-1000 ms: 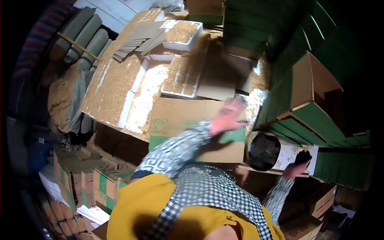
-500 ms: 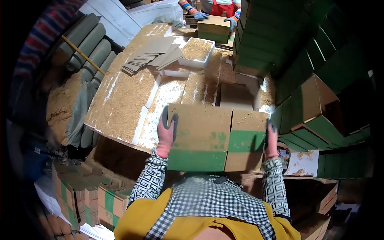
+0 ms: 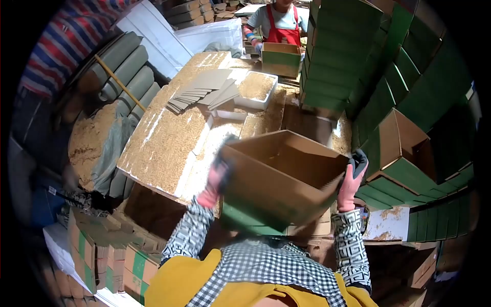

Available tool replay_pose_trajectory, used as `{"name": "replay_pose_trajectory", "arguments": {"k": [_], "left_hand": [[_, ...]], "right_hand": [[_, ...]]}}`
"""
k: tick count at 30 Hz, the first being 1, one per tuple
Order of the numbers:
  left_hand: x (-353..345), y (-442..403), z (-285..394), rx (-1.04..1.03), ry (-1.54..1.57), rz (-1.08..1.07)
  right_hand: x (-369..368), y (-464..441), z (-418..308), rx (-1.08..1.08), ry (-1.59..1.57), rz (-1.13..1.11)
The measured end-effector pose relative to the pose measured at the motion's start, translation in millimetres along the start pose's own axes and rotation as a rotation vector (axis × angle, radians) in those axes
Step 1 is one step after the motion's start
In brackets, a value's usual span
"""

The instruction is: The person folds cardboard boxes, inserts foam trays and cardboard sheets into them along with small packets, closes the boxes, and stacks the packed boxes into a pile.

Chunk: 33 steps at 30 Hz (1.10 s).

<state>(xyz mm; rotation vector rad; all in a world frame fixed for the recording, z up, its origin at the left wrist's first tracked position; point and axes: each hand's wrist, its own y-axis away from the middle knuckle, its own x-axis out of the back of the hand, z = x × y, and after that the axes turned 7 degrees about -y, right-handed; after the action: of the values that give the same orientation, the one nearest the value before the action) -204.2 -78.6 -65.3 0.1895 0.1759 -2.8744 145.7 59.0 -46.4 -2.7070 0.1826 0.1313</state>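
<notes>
An open cardboard box (image 3: 276, 187), brown with a green lower part, is held tilted in front of my body, its inside showing. My left hand (image 3: 219, 179), in a pink glove with dark fingertips, grips its left side and is blurred. On the right side my right hand (image 3: 353, 179), gloved the same way, is closed on the upper corner. Behind the box lie trays of brown grains (image 3: 169, 138), a fan of grey cardboard sheets (image 3: 204, 92) and a white tray (image 3: 263, 102) filled with grains.
Green boxes (image 3: 332, 56) are stacked high at the right, near another open box (image 3: 404, 148). Across the table a person in red overalls (image 3: 281, 25) has a hand at a box (image 3: 281, 60). Grey bags (image 3: 120, 61) and flattened cartons (image 3: 102, 245) are at the left.
The flat carton between my hands now stands open as a box, tilted and raised. My left hand went from the carton's face to its left side. The person opposite has come into fuller view.
</notes>
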Motion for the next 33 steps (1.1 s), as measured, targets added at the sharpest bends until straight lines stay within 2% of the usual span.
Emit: {"name": "replay_pose_trajectory", "arguments": {"k": [1,2,3,4,5,6,7,8,9,10,11,13,15,17,19,23,24,27,28,29,31,33], "left_hand": [[-31,17,17,-0.117,-0.149,-0.231],[-62,33,34,-0.262,-0.269,-0.447],[-86,38,60,-0.47,-0.523,-0.798],[-97,53,42,-0.533,-0.569,-0.883],[-99,56,37,-0.531,-0.586,-0.864],[-97,55,38,-0.198,-0.358,-0.685],[-93,51,41,0.117,-0.127,-0.486],[-85,46,39,0.236,-0.002,-0.082],[-84,29,70,0.155,-0.1,-0.025],[-51,13,35,-0.039,-0.532,0.056],[-49,16,42,0.11,-0.4,-0.002],[-48,14,37,0.462,-0.213,-0.203],[-54,12,35,0.549,-0.09,-0.266],[-62,15,34,0.609,0.147,-0.298],[-65,25,25,0.585,0.173,-0.224],[-81,36,49,0.496,0.029,-0.15],[-77,38,44,0.433,0.006,-0.168],[-52,28,15,0.298,-0.051,-0.23],[-39,13,12,0.302,-0.072,-0.253],[-28,0,11,0.302,-0.09,-0.275],[-39,-19,33,0.426,0.778,-0.244],[-26,-21,61,0.255,0.674,-0.481]], "right_hand": [[-1,-7,6,0.042,0.086,0.024],[-1,-5,-7,0.326,0.594,-0.198],[-5,3,-20,0.34,0.781,-0.46],[-7,7,-39,0.342,0.831,-0.542],[-7,11,-51,0.34,0.878,-0.623],[7,7,-36,0.427,0.763,-0.63],[10,7,-52,-0.011,0.228,-0.663],[34,17,-49,-0.317,-0.017,-0.804],[58,28,-46,-0.653,-0.209,-0.871],[79,48,-40,-0.746,-0.195,-0.904],[105,50,-21,-0.261,0.151,-1.231],[92,33,-54,-0.166,0.234,-1.33],[93,22,-42,-0.103,0.362,-1.288],[92,18,-37,-0.122,0.362,-1.236],[98,21,-31,-0.137,0.318,-1.202],[76,38,-42,-0.403,-0.185,-0.795],[72,38,-46,-0.413,-0.252,-0.749],[70,35,-41,0.026,0.094,-1.106],[60,34,-32,0.139,0.114,-1.12],[50,33,-31,0.12,0.262,-0.972],[32,22,-27,0.072,0.367,-0.737],[13,15,-16,0.046,0.417,-0.639]]}}
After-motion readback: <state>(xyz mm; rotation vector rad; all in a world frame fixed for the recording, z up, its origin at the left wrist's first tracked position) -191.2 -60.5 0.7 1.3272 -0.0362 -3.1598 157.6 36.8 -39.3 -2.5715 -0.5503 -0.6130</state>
